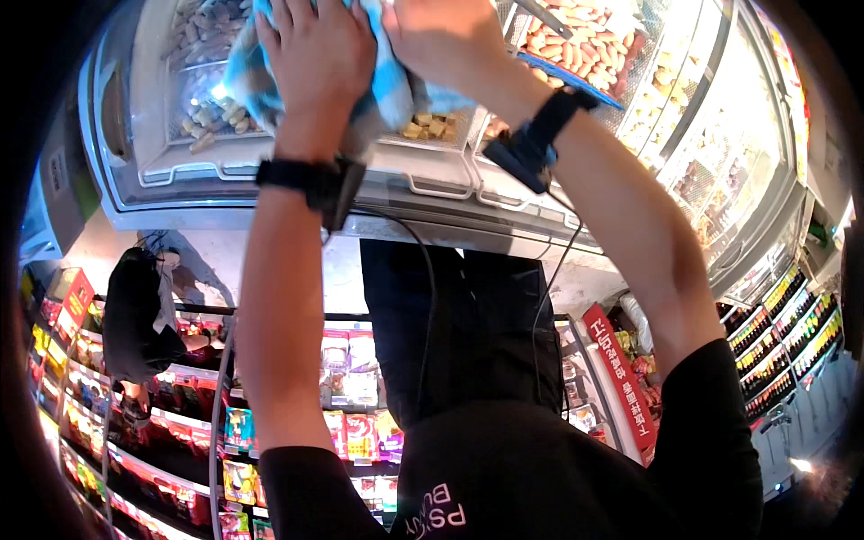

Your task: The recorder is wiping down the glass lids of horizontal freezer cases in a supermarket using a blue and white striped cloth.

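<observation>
My left hand [324, 61] lies over a bunched blue and white cloth [388, 81], fingers spread along it. Right beside it, my right hand [445, 40] bends in over the cloth's other side, its fingers cut off by the top of the picture. Both are above the glass top of a display freezer [290, 196]. Wire baskets under the glass hold loose frozen food, among it yellowish cubes [432, 127] and pale oblong pieces [209, 121]. A black strapped device sits on each wrist, with a thin cable hanging from it.
At upper right, reddish sausage-like pieces [587, 44] fill a basket behind a blue strip [574, 77]. Shelves of packaged goods [358, 432] stand behind me. Another person [138, 317] in dark clothes is by the shelves at left. A red sign [617, 378] bears writing.
</observation>
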